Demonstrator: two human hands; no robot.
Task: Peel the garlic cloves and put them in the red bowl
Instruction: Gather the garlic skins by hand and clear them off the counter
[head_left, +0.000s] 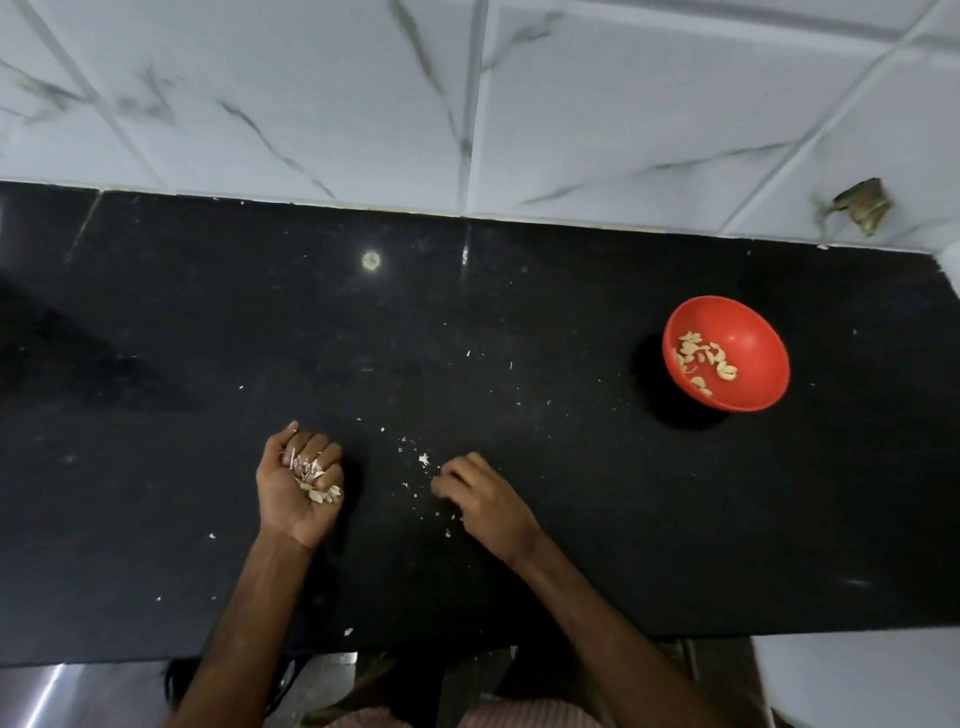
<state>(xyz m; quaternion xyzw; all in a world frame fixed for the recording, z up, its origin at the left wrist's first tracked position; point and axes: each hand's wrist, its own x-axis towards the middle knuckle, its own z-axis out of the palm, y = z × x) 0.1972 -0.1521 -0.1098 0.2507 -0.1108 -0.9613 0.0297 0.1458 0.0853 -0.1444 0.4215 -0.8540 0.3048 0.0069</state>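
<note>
A red bowl (748, 384) stands at the right of the black counter, with several peeled garlic cloves (705, 359) lying inside it. My left hand (298, 488) lies palm up on the counter, its fingers curled around a heap of garlic skins and cloves (314, 480). My right hand (480, 501) rests palm down beside it, fingertips curled against the counter near small skin flakes (424, 460); whether it pinches anything is hidden.
The black counter (467, 338) is dotted with tiny white skin scraps. A white marble-tiled wall (467, 104) rises behind it, with a brown patch (862, 205) at the right. The counter's front edge runs just below my forearms.
</note>
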